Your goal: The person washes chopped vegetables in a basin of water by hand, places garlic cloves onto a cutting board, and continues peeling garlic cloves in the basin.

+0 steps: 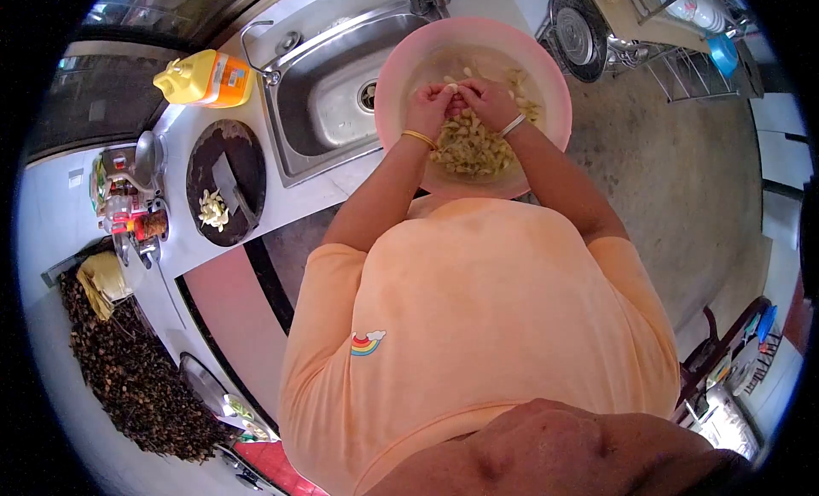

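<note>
A large pink basin holds water and many pale yellow-green pieces, heaped toward its near side. Over the basin my left hand and my right hand meet at the fingertips, with the fingers bent and pressed together. A small whitish piece shows between the fingertips; its exact shape is too small to make out. A yellow bangle circles my left wrist and a pale one my right wrist.
A steel sink adjoins the basin on the left. Farther left are a round dark board with a cleaver and white pieces, a yellow jug and seasoning bottles. A metal rack stands at right.
</note>
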`<action>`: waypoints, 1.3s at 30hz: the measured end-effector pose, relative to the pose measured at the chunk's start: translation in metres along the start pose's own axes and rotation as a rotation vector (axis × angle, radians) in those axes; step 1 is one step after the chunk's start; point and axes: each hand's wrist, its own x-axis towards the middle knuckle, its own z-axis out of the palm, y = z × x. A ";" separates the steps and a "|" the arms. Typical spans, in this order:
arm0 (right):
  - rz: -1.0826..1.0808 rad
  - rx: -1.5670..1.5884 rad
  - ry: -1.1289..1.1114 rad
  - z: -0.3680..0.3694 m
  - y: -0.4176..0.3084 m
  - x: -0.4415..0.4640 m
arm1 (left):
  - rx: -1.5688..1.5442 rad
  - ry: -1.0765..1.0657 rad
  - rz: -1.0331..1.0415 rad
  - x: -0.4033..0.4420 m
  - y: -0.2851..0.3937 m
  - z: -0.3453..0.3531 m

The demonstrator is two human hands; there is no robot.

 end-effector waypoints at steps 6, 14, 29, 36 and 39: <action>0.025 -0.072 -0.033 0.001 0.007 0.002 | 0.186 0.003 -0.014 -0.001 0.001 0.001; 0.011 0.053 0.037 0.000 -0.003 -0.002 | -0.039 0.028 -0.010 0.005 -0.010 -0.005; 0.053 -0.077 -0.012 -0.003 0.000 -0.002 | 0.184 -0.020 0.047 0.006 -0.016 -0.004; 0.211 0.092 0.147 0.007 0.039 0.013 | -0.218 -0.082 -0.068 0.009 -0.008 -0.008; 0.300 -0.012 0.185 -0.014 0.006 0.007 | -0.432 -0.115 -0.084 0.010 -0.005 -0.014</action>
